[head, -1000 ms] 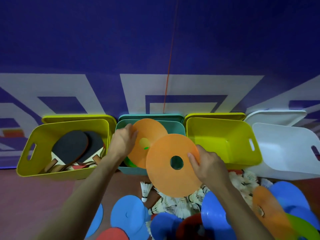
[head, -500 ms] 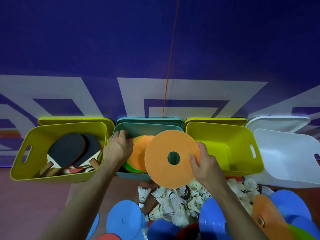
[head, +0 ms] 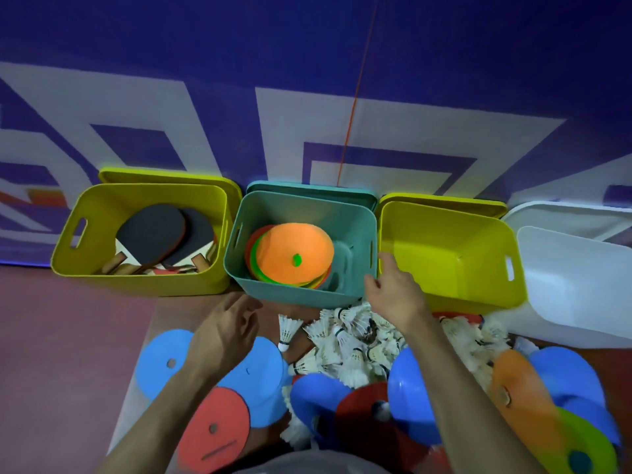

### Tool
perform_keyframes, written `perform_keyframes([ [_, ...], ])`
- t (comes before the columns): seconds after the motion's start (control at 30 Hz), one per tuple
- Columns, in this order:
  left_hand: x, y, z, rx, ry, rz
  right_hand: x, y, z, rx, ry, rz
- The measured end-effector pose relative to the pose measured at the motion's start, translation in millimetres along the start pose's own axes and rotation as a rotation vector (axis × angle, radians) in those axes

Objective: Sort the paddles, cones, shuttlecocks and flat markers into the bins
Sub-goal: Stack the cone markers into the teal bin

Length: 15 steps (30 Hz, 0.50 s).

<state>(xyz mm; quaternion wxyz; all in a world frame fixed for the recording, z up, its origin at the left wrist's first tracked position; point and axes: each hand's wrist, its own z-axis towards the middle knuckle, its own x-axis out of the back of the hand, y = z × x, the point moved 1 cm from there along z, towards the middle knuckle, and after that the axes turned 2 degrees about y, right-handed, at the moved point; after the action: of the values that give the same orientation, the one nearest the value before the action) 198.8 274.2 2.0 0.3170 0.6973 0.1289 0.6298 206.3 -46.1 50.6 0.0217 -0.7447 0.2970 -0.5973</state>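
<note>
The round flat orange marker [head: 294,254] lies on top of a stack of flat markers inside the teal plastic bin [head: 355,234]. Your left hand [head: 227,331] floats in front of that bin, over two flat blue markers [head: 160,357], with fingers loosely curled and nothing in them. Your right hand [head: 393,292] is at the bin's near right corner, fingers loose, holding nothing. Black paddles [head: 154,234] sit in the yellow plastic bin [head: 85,268] on the left. White feather shuttlecocks [head: 349,340] lie in a pile between your arms, near the blue cones [head: 410,395].
</note>
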Motion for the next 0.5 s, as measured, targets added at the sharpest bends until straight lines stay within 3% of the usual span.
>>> perform_keyframes([
  [0.17, -32.1, 2.4, -32.6, -0.124, -0.188, -0.076, -7.6, 90.8, -73.1, -0.007, 0.029, 0.079],
  [0.27, -50.9, -5.8, -50.5, -0.200, -0.361, -0.003, -16.0, 139.1, -120.2, -0.069, 0.018, 0.043],
  [0.37, -62.8, -4.9, -67.4, -0.248, -0.509, 0.090, -36.0, 163.2, -158.5, -0.090, -0.046, -0.028],
  [0.5, -75.3, -1.7, -82.7, -0.328, -0.585, 0.125, -64.1, 167.5, -174.6, -0.128, -0.097, -0.102],
])
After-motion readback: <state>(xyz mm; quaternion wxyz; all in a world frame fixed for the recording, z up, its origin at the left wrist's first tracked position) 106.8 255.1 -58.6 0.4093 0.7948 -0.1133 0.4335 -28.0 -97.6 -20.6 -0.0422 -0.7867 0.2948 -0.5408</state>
